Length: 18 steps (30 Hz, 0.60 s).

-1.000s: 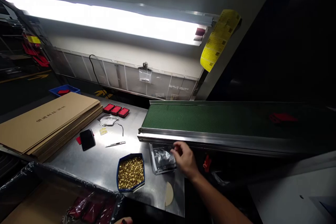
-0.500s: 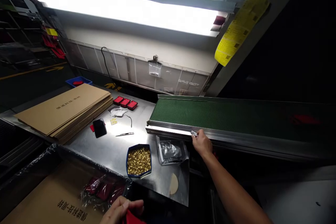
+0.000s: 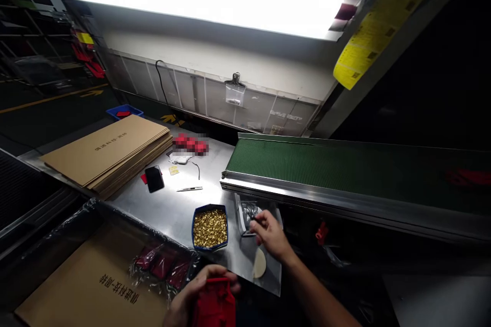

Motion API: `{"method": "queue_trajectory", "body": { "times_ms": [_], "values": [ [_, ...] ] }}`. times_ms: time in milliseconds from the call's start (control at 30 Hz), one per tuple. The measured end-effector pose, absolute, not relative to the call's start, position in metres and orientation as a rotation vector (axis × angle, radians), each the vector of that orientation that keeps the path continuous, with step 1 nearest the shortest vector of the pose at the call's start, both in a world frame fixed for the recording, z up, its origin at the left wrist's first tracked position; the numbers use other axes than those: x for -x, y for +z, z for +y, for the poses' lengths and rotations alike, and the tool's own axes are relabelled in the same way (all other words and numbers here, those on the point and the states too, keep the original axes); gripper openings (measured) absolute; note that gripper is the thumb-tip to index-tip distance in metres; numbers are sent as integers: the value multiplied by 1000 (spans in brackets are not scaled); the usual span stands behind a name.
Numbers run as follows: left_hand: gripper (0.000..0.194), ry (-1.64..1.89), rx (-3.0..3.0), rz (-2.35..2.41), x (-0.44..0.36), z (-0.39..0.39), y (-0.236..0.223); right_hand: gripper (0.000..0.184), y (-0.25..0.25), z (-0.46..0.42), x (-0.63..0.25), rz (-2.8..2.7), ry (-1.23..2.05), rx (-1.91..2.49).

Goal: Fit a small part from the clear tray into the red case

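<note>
My left hand [image 3: 192, 291], low in the picture, is wrapped round a red plastic housing [image 3: 215, 302] whose hollow, moulded side faces up. My right hand [image 3: 270, 235] is pinched on a small dark object; its kind is hard to make out. That hand hovers over a clear plastic tray [image 3: 242, 217] with a dark, shiny plastic bag inside. To its left stands a blue bin [image 3: 195, 212] full of small gold-coloured metal pieces [image 3: 210, 227]. A pale round-edged piece [image 3: 260, 263] lies just below the right hand.
A green conveyor belt [image 3: 280, 161] with a metal rail runs to the right. Stacked cardboard sheets [image 3: 111, 148], a phone [image 3: 154, 179], a pen-like tool [image 3: 189, 189] and red parts [image 3: 191, 144] rest on the metal table [image 3: 172, 219]. Bagged red parts [image 3: 161, 265] fill part of a lined box.
My right hand has left the conveyor rail and come down-left, over the clear tray. My left hand has brought the red housing further up into view. The view has shifted slightly.
</note>
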<state>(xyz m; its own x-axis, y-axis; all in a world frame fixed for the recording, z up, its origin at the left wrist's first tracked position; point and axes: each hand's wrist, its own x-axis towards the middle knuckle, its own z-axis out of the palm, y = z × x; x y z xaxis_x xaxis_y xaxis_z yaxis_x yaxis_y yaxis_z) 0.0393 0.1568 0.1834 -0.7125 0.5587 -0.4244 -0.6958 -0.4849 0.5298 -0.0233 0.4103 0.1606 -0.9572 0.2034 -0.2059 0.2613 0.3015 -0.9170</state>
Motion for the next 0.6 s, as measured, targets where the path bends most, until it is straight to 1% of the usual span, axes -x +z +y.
{"method": "queue_trajectory", "body": {
  "times_ms": [67, 100, 167, 233, 333, 433, 600],
  "values": [
    [54, 2118, 251, 578, -37, 164, 181, 50, 165, 385, 11, 2331, -1877, -344],
    [59, 2112, 261, 533, -36, 165, 181, 51, 170, 376, 5, 2286, -1916, -309],
    [69, 2163, 337, 565, -34, 165, 182, 45, 189, 365, -6, 2257, -1975, -229],
    [77, 2228, 459, 636, -33, 162, 186, 35, 212, 360, -15, 2270, -1971, -118],
    [80, 2282, 538, 706, -32, 160, 196, 23, 242, 352, -25, 2322, -1784, 52],
    [80, 2290, 493, 681, -34, 161, 205, 14, 255, 337, -32, 2365, -1617, 162],
    [84, 2316, 436, 688, -36, 161, 211, 11, 253, 319, -35, 2328, -1628, 160]
  ]
}}
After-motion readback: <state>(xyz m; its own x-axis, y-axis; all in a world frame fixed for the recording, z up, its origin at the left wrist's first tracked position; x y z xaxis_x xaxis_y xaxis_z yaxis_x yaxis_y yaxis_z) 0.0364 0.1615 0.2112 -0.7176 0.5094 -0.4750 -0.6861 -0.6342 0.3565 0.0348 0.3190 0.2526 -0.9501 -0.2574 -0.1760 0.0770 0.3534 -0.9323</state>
